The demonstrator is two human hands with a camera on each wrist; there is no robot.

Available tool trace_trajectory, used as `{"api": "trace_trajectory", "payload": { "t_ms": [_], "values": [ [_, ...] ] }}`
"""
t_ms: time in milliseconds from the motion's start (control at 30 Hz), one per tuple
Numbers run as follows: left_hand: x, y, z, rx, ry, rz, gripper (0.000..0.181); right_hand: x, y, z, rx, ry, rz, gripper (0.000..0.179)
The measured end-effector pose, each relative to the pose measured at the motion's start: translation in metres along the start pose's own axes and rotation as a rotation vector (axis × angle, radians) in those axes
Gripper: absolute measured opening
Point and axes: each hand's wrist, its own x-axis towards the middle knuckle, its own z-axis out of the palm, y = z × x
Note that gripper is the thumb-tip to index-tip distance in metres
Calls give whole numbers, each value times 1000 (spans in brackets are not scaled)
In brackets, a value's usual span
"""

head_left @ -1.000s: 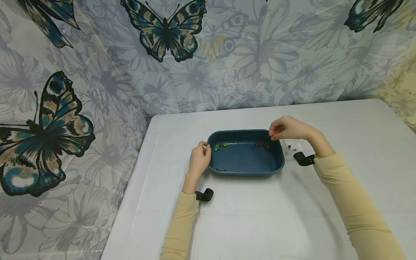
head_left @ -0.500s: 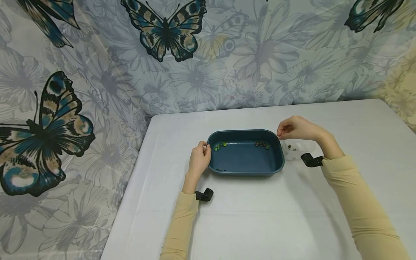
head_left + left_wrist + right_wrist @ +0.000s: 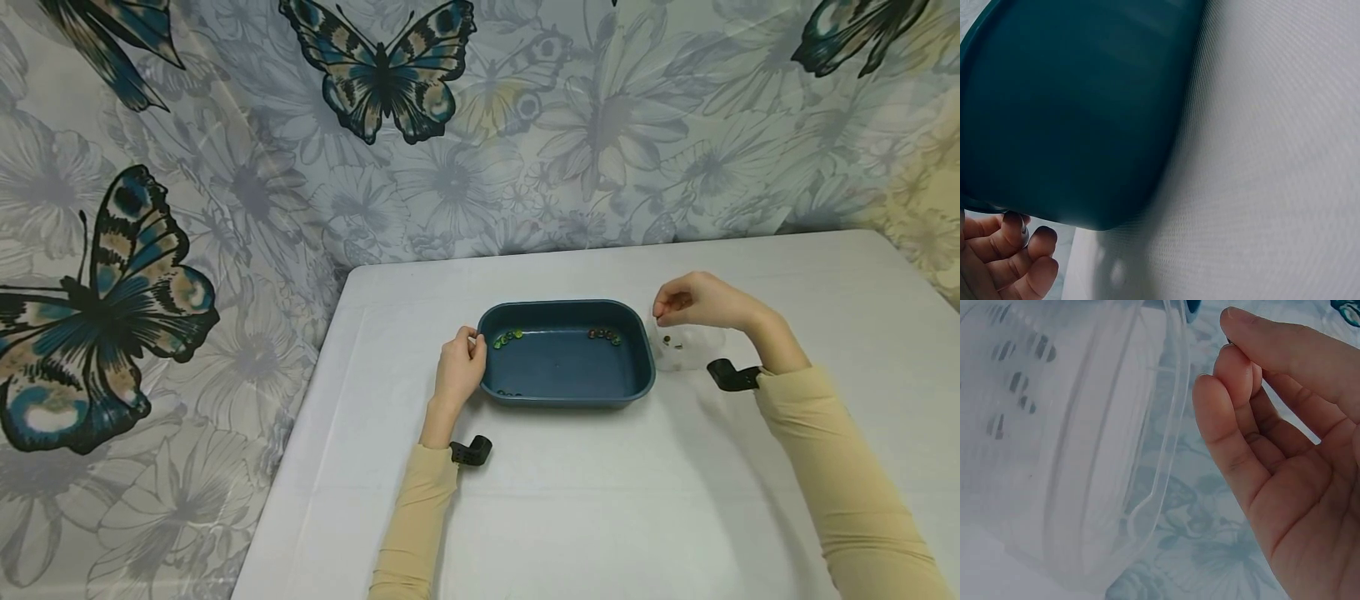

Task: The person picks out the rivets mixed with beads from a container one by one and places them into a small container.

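A dark blue plastic basin (image 3: 566, 358) stands on the table. Its left rim is held by my left hand (image 3: 459, 367), whose fingers curl at the edge in the left wrist view. Inside lie small bead-like pieces: green ones (image 3: 508, 338) at the left, reddish-brown and green ones (image 3: 603, 335) at the right, dark ones by the near wall. My right hand (image 3: 705, 302) is above a clear plastic container (image 3: 1085, 456) to the basin's right. In the right wrist view its thumb and index finger pinch a tiny dark piece (image 3: 1230, 342), mostly hidden. Several dark pieces (image 3: 1019, 381) show through the container.
A white cloth covers the table (image 3: 570, 500). Behind it hangs a curtain (image 3: 615, 150) with printed flowers and butterflies. A black wrist camera sits on each forearm at the sleeve's cuff.
My right hand has moved from over the basin's right rim rightward to the clear container. The left hand and the basin stay in place.
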Motion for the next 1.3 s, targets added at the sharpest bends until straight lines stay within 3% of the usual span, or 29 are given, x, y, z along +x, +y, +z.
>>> {"api": "trace_trajectory", "payload": {
  "t_ms": [1300],
  "values": [
    [0, 2, -1, -7, 0, 6, 22, -22, 19, -4, -59, 48, 82, 8]
  ]
}}
